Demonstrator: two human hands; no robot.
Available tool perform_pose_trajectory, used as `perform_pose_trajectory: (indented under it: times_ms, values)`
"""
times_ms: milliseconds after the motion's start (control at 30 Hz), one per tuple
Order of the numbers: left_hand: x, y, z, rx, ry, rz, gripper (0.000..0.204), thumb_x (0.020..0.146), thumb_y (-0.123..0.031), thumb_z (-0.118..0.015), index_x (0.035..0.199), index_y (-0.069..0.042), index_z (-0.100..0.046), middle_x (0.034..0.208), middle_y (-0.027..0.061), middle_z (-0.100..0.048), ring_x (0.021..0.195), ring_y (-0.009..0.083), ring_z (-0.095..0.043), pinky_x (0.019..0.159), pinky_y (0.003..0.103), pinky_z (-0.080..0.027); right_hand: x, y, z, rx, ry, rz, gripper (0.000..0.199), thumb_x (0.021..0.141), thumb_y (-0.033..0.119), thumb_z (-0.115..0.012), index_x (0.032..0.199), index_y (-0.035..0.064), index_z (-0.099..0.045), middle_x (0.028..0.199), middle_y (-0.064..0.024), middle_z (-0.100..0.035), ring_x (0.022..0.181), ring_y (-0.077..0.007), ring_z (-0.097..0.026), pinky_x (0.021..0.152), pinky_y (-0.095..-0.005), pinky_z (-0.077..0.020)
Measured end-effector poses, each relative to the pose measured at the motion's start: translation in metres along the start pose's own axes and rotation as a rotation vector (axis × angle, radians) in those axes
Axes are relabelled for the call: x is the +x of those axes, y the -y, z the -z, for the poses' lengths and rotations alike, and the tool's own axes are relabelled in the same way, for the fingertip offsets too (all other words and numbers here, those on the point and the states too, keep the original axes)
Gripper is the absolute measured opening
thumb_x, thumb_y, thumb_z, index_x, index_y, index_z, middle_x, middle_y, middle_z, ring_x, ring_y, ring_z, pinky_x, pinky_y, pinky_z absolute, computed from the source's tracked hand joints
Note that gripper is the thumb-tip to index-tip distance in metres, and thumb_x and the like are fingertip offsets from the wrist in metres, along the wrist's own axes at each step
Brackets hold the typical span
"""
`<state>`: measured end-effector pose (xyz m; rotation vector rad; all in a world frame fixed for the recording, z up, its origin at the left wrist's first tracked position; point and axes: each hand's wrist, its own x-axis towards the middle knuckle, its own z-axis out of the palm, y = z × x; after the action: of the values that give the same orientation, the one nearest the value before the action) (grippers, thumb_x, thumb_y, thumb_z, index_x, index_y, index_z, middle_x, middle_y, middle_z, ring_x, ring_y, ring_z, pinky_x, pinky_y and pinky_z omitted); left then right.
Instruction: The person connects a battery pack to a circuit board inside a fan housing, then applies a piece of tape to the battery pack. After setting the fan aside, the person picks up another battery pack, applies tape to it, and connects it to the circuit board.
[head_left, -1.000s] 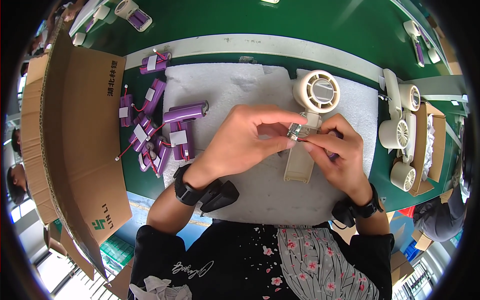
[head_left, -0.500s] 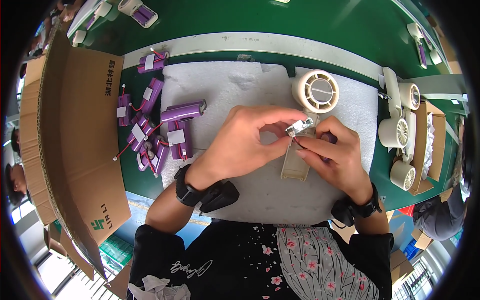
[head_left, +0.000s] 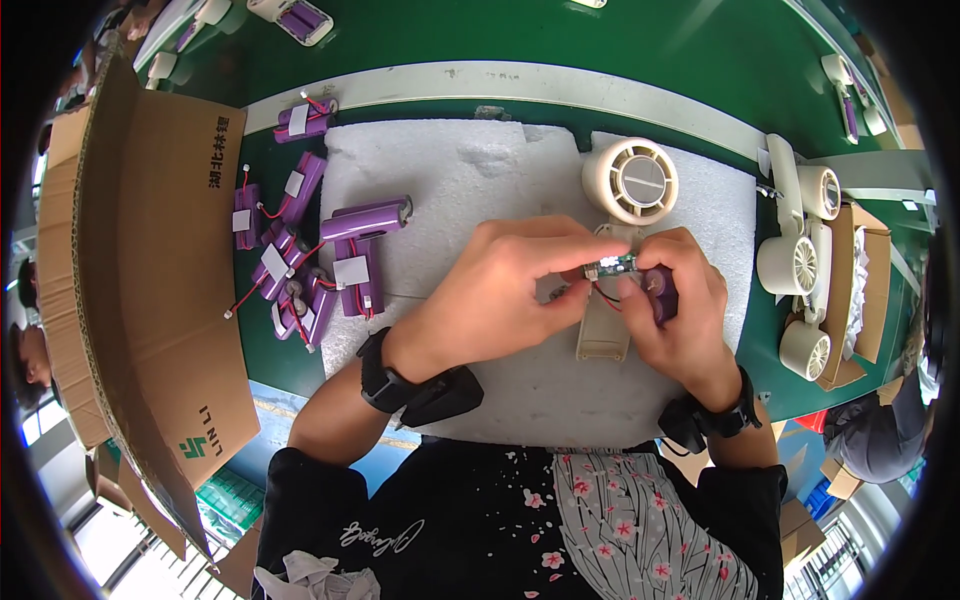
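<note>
Hands over white foam pad (head_left: 480,190). My left hand (head_left: 500,290) pinches a small green circuit board (head_left: 612,265) at its fingertips; my right hand (head_left: 680,300) is closed around a purple battery (head_left: 663,292). Both sit just above the cream fan housing (head_left: 628,190). Spare purple batteries (head_left: 320,255) lie left.

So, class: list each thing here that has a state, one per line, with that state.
Left hand: pinching small circuit board.
Right hand: gripping purple battery cell, red wires attached.
Cream handheld fan shell: lying on white foam sheet, handle open.
Purple battery packs: loose, heaped.
Cardboard box: flaps open.
</note>
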<state>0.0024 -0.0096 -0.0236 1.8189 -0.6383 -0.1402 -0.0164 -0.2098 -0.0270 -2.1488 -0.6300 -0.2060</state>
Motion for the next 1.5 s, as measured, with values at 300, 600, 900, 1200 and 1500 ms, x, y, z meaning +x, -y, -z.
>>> perform_pose_trajectory:
  times_ms: [300,600,900,1200,1500]
  values:
    - [0.0,-0.001,-0.003,-0.032,-0.046,0.041,0.041,0.07,0.01,-0.067,0.108,-0.004,-0.066,0.094,0.0096,-0.068,0.076,0.0172,-0.068,0.069,0.027,-0.055,0.003,-0.001,0.0,-0.093,-0.078,0.04,0.039,0.064,0.0,-0.08,0.098,0.0033,-0.06,0.089,-0.0088,-0.058,0.062,-0.0135,-0.054,0.052,-0.0236,-0.0438]
    - [-0.002,0.004,-0.005,-0.045,-0.092,0.026,0.036,0.071,0.01,-0.068,0.105,-0.003,-0.068,0.093,0.0101,-0.068,0.075,0.0171,-0.068,0.068,0.026,-0.056,0.006,0.0,0.001,-0.08,-0.089,0.017,0.037,0.064,0.006,-0.081,0.095,0.0051,-0.06,0.087,-0.008,-0.059,0.063,-0.0171,-0.062,0.052,-0.0272,-0.0525]
    - [-0.002,0.002,-0.008,0.048,-0.133,0.0,0.032,0.07,0.008,-0.069,0.099,-0.003,-0.07,0.091,0.0111,-0.068,0.073,0.0183,-0.068,0.065,0.026,-0.056,0.007,0.0,0.002,-0.078,-0.092,0.016,0.041,0.063,0.005,-0.081,0.101,0.0083,-0.067,0.086,-0.006,-0.059,0.061,-0.0145,-0.06,0.051,-0.0257,-0.0514]
    - [-0.004,0.002,-0.013,0.037,-0.184,0.018,0.03,0.071,0.008,-0.069,0.099,-0.004,-0.07,0.093,0.0106,-0.068,0.075,0.0171,-0.069,0.065,0.025,-0.057,0.002,-0.003,0.001,-0.062,-0.08,-0.033,0.046,0.062,0.002,-0.081,0.106,0.0073,-0.069,0.089,-0.0065,-0.058,0.062,-0.0105,-0.054,0.052,-0.0224,-0.0448]
    - [-0.006,0.0,-0.017,-0.068,-0.194,0.078,0.029,0.074,0.01,-0.066,0.1,-0.003,-0.07,0.096,0.0101,-0.067,0.077,0.0151,-0.068,0.067,0.025,-0.058,0.004,-0.002,0.003,-0.077,-0.073,-0.051,0.043,0.062,0.005,-0.082,0.103,0.0092,-0.07,0.086,-0.0046,-0.057,0.056,-0.0103,-0.055,0.047,-0.0233,-0.0465]
